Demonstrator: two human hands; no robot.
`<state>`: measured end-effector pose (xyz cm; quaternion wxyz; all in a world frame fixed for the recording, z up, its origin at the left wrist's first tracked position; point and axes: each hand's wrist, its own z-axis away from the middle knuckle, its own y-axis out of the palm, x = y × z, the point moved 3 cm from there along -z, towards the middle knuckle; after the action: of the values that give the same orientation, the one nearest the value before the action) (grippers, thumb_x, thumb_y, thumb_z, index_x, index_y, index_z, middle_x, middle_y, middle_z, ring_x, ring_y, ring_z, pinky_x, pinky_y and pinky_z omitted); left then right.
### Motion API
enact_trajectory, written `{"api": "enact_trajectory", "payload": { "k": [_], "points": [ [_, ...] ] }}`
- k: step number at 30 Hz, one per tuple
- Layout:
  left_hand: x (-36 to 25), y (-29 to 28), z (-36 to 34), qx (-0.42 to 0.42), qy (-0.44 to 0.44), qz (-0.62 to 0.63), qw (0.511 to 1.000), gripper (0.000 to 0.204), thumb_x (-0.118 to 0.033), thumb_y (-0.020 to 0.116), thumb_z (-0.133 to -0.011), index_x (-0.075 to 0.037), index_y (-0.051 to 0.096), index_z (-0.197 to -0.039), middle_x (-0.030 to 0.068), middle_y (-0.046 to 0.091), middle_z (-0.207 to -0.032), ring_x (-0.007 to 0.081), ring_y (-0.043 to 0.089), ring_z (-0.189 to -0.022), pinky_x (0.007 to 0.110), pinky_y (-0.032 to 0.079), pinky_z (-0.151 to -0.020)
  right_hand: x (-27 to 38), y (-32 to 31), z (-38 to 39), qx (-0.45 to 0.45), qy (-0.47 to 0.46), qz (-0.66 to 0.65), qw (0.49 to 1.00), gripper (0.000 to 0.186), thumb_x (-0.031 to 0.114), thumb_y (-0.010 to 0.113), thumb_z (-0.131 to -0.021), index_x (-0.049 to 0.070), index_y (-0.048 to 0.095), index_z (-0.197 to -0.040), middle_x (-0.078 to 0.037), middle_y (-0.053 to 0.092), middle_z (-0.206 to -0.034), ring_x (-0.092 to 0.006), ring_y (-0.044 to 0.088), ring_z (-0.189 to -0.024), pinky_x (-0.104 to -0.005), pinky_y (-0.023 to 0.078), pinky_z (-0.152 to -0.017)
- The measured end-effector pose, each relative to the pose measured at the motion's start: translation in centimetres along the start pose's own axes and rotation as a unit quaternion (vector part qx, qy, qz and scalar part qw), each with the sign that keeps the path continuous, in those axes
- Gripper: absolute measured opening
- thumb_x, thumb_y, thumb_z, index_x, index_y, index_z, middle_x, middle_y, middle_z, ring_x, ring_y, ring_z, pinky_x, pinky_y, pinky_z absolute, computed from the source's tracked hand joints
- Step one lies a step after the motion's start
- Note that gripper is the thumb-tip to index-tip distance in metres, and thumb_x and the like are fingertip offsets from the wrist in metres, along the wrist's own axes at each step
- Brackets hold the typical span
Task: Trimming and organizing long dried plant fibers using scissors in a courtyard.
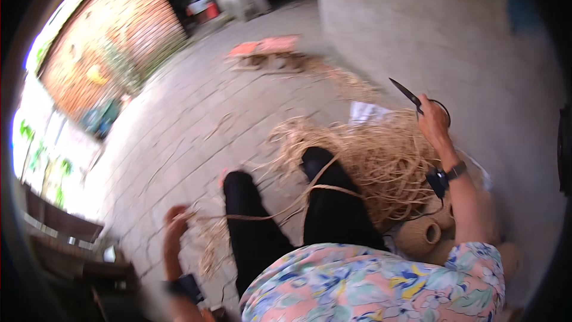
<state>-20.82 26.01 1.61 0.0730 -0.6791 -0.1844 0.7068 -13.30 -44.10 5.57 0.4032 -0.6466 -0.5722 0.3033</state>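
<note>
My right hand, raised at the right, grips black-handled scissors; their dark blades point up and to the left. Low on the left, my left hand is closed on a strand of tan cord. That strand runs across both my thighs toward a large loose heap of the same cord, which lies beyond and to the right of my right knee. A smaller bunch of cord ends hangs or lies just right of my left hand; which of the two is unclear.
Wound rolls of tan cord sit by my right hip. A white sheet pokes out behind the heap. Farther off, a low stool with a reddish top stands on the paved floor. A plain wall rises at the right.
</note>
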Motion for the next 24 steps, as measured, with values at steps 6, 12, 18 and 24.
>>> {"api": "enact_trajectory", "payload": {
  "k": [6, 12, 18, 24],
  "points": [
    [-4.9, 8.2, 1.2, 0.069, -0.002, 0.010, 0.998, 0.019, -0.006, 0.068, -0.077, 0.000, 0.064, -0.095, 0.0053, 0.061, -0.085, 0.0121, 0.061, -0.072, 0.025, 0.049, -0.060, 21.1, -0.7, 4.6, 0.072, -0.132, -0.533, 0.833, 0.028, 0.005, 0.065, -0.081, 0.005, 0.053, -0.106, -0.012, 0.062, -0.081, -0.0198, 0.062, -0.067, -0.0322, 0.049, -0.055],
    [-8.2, 12.7, 2.6, 0.023, 0.101, -0.074, 0.992, 0.017, -0.006, 0.070, -0.077, -0.005, 0.065, -0.093, 0.0036, 0.058, -0.089, 0.0125, 0.060, -0.074, 0.027, 0.046, -0.064, 32.8, -3.7, 10.9, 0.458, -0.168, -0.674, 0.555, 0.028, 0.016, 0.065, -0.084, 0.009, 0.047, -0.104, -0.005, 0.056, -0.071, -0.0113, 0.055, -0.055, -0.0257, 0.046, -0.050],
    [-8.6, 13.7, 4.0, 0.044, 0.013, 0.192, 0.980, 0.013, 0.000, 0.062, -0.080, -0.003, 0.060, -0.093, 0.0035, 0.063, -0.087, 0.0104, 0.060, -0.073, 0.023, 0.049, -0.064, 30.7, -1.1, 10.7, 0.498, -0.017, -0.767, 0.404, 0.023, 0.007, 0.061, -0.083, 0.007, 0.049, -0.102, 0.001, 0.052, -0.070, -0.0038, 0.050, -0.050, -0.0170, 0.041, -0.044],
    [-5.6, 10.7, 2.7, -0.075, 0.115, -0.068, 0.988, 0.014, 0.008, 0.056, -0.076, -0.002, 0.060, -0.085, 0.0042, 0.060, -0.079, 0.0095, 0.053, -0.063, 0.025, 0.042, -0.056, 24.7, -1.9, 6.7, 0.360, -0.008, -0.788, 0.499, 0.016, 0.000, 0.057, -0.086, 0.008, 0.051, -0.098, 0.005, 0.045, -0.064, -0.0011, 0.042, -0.049, -0.0140, 0.032, -0.040]
  ]
}}
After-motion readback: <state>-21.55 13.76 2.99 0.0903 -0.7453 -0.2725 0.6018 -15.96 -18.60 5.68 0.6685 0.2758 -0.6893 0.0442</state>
